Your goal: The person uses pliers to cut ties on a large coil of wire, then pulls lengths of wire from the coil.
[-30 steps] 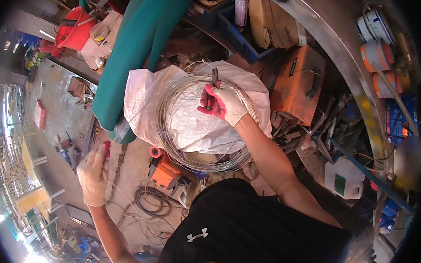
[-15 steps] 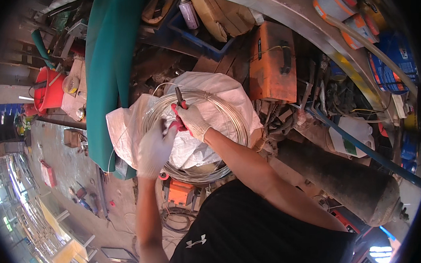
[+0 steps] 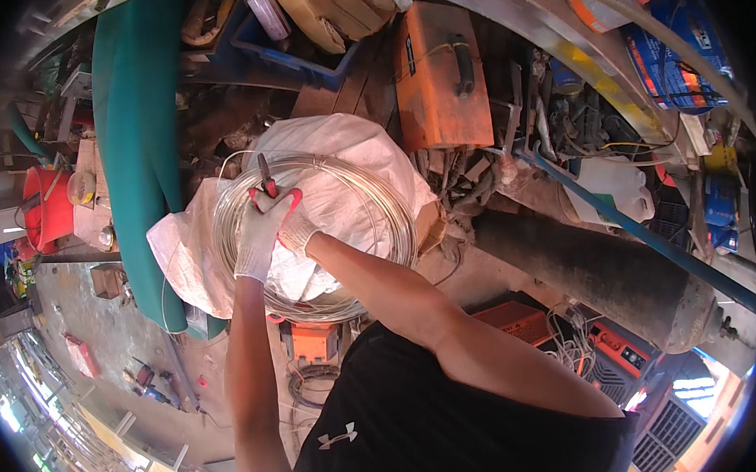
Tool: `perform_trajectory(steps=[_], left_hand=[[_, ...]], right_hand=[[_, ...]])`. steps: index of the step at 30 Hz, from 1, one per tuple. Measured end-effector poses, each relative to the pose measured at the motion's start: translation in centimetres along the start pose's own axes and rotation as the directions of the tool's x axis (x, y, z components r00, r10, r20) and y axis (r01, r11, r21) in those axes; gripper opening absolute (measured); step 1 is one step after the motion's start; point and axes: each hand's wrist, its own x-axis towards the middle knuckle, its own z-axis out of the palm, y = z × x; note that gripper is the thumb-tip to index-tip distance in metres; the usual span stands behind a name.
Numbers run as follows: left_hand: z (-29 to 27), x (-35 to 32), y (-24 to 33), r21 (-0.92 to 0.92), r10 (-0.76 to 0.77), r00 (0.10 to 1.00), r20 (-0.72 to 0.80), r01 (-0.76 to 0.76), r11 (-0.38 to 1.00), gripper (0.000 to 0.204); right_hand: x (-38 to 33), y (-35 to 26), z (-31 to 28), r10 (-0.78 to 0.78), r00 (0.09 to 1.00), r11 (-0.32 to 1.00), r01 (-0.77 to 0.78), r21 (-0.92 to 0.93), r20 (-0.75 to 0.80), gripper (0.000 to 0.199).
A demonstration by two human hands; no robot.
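Gloved hands met at the pliers [image 3: 264,168], over a springy wire coil [image 3: 401,222].
The coil lay on a white woven sack [image 3: 362,144]; it looked fairly heavy, smooth and liable to spring, best gripped by its bundled rim. The rigid pliers seemed light, best held low on the handles, where left hand [image 3: 258,237] and right hand [image 3: 295,224] overlapped, fingers bent; I could not tell which pinched them.

And it's wht gloves [image 3: 253,259] w/ red on L hand [image 3: 259,230] and R hand [image 3: 294,222], dk pliers [image 3: 265,169], silvery wire coil [image 3: 400,222], pinkish-wht sacking [image 3: 324,135]! Far L, teal sheeting [image 3: 136,164]; far R, orange case [image 3: 432,103] w/ blk handle [image 3: 465,66]; left, red bucket [image 3: 48,211]; near, blk shirt [image 3: 423,406], small wht mark [image 3: 337,436].
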Motion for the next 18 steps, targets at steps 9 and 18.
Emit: perform_trajectory(steps=[9,18], left_hand=[[-0.6,2.4,-4.8,0.01,0.071,0.971,-0.228,-0.071,0.997,0.065],[1.7,0.2,-2.2,0.008,0.045,0.943,-0.329,-0.045,0.999,0.055]], right_hand=[[4.2,6.8,-2.2,-0.17,0.978,0.985,0.17,0.013,0.121,0.025],[6.1,9.8,-4.6,-0.225,0.961,0.973,0.215,0.078,0.159,0.022]])
